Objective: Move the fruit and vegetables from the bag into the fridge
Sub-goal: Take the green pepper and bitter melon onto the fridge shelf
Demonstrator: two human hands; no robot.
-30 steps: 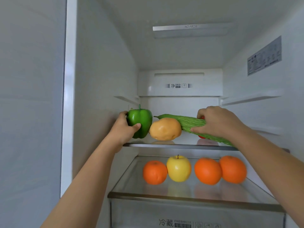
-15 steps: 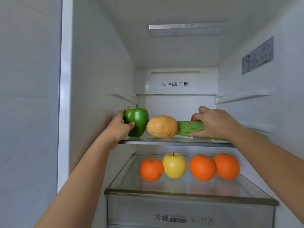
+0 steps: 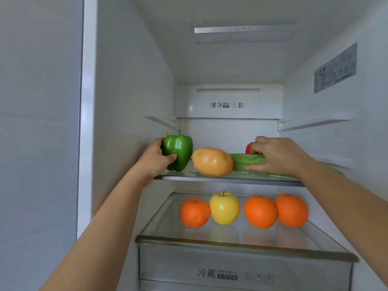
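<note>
- My left hand [image 3: 156, 162] grips the green pepper [image 3: 178, 152] at the left end of the upper shelf [image 3: 210, 179], close to the left wall of the fridge [image 3: 134, 101]. My thumb presses its near face and my fingers wrap round its far left side.
- The pepper stands upright, stem up. I cannot tell whether its base sits on the glass or just clear of it.
- I judge the pepper light and hollow, with a glossy skin that could slip. A hold round the broad body suits it better than the thin stem, and a gentle squeeze should do.
- My right hand [image 3: 277, 156] lies over the ridged green gourd [image 3: 247, 162], which stretches along the right part of the same shelf. My fingers curl over its top and my thumb runs along its near side.
- The gourd looks long, stiff and a little heavier. Its ridges should give good purchase, and a hold near the middle would keep it from tipping.
- A potato [image 3: 212, 161] sits between pepper and gourd, touching the gourd's left end.
- A red item [image 3: 249, 147] shows just beyond my right fingertips, too hidden to name.
- Both forearms reach up and forward from the near corners, wrists roughly level with the shelf.
- On the lower shelf [image 3: 231, 241] lie three oranges [image 3: 260, 212] and a yellow apple [image 3: 224, 207].
- The bag is out of view.
</note>
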